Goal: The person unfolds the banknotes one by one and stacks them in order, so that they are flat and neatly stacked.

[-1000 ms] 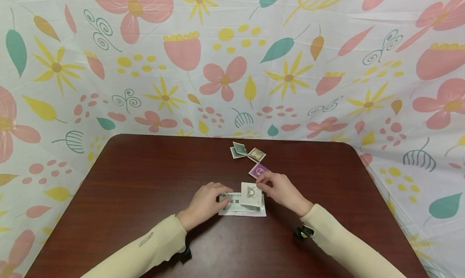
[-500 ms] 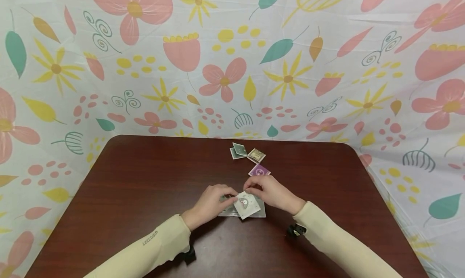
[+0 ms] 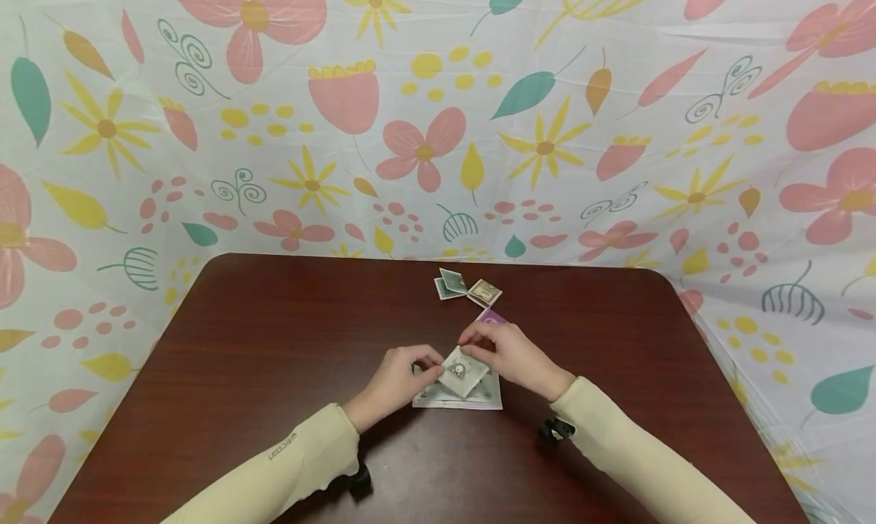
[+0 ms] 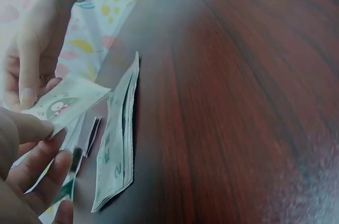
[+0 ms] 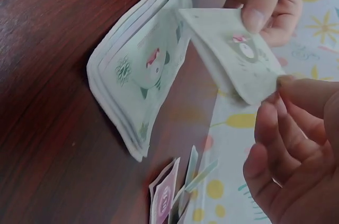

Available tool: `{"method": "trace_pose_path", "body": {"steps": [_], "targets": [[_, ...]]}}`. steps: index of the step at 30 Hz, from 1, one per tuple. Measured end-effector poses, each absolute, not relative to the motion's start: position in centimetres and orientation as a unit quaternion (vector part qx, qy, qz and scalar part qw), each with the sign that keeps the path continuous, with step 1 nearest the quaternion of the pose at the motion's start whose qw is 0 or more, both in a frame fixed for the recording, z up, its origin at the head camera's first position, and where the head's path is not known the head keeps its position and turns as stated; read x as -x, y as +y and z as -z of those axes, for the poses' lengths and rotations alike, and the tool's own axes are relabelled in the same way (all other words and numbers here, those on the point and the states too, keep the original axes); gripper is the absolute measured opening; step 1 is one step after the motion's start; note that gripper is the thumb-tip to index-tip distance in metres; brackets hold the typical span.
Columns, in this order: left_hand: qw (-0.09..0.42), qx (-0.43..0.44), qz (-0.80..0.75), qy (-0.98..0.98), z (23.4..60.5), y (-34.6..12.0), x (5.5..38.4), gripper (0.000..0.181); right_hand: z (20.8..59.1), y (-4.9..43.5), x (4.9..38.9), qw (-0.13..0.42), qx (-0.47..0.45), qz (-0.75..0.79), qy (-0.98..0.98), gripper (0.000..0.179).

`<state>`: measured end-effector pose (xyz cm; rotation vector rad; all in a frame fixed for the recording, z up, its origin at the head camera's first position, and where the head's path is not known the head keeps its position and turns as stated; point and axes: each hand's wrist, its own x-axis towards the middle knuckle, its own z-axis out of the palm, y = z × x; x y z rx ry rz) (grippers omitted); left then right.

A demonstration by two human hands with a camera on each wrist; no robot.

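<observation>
Both hands hold a folded pale green paper note [image 3: 465,375] above the table, printed with a small cartoon figure. My left hand [image 3: 393,378] pinches its left corner between thumb and fingers. The corner diagonally up to the right is pinched by my right hand [image 3: 518,358]. In the right wrist view the folded note [image 5: 241,49] shows two layers, slightly parted along one edge. Below it lies a flat stack of larger pale green notes [image 3: 489,400], partly covered. Beyond my right hand, a purple folded note [image 3: 491,316] is partly hidden by the fingers.
Farther back on the dark brown table [image 3: 287,319] lie a green folded note [image 3: 452,282], standing half unfolded, and a brown folded note [image 3: 485,291]. A flower-printed cloth [image 3: 424,151] hangs along the table's back and sides.
My right hand moved left with the folded note, which turned from square-on to a diagonal. My left hand came off the stack and took its corner. Lately both raised it slightly.
</observation>
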<state>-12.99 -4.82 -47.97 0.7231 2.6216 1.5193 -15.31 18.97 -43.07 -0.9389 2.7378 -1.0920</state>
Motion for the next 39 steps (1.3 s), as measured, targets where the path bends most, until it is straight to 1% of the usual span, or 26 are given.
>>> {"method": "trace_pose_path", "body": {"steps": [6,10,13,15,19,24,31,39], "targets": [[-0.001,-0.164,-0.555,0.816,47.7,-4.8,13.0,0.008,43.7,19.6,15.2,-0.043,0.280,0.352,0.892,0.011],[-0.009,-0.135,-0.582,0.802,47.6,-4.8,13.0,0.008,43.9,19.8,15.1,-0.065,0.273,0.351,0.893,0.020],[-0.020,-0.130,-0.585,0.800,47.7,-4.7,13.0,0.007,43.9,19.9,14.9,-0.067,0.274,0.349,0.894,0.026],[-0.028,-0.131,-0.584,0.800,47.8,-4.6,13.0,0.006,43.9,19.9,14.9,-0.068,0.275,0.350,0.893,0.027],[-0.038,-0.130,-0.585,0.799,48.0,-4.5,12.9,0.005,43.9,19.8,14.6,-0.079,0.274,0.358,0.889,0.020],[-0.021,-0.104,-0.600,0.793,48.1,-4.2,12.7,0.004,44.1,19.4,14.2,-0.083,0.256,0.374,0.888,0.014],[-0.017,-0.076,-0.632,0.771,48.1,-3.9,12.5,0.005,44.6,18.6,13.9,-0.082,0.229,0.389,0.889,0.017],[-0.008,-0.050,-0.656,0.753,48.3,-3.8,12.3,0.005,45.3,18.0,13.6,-0.090,0.211,0.386,0.893,0.016]]}}
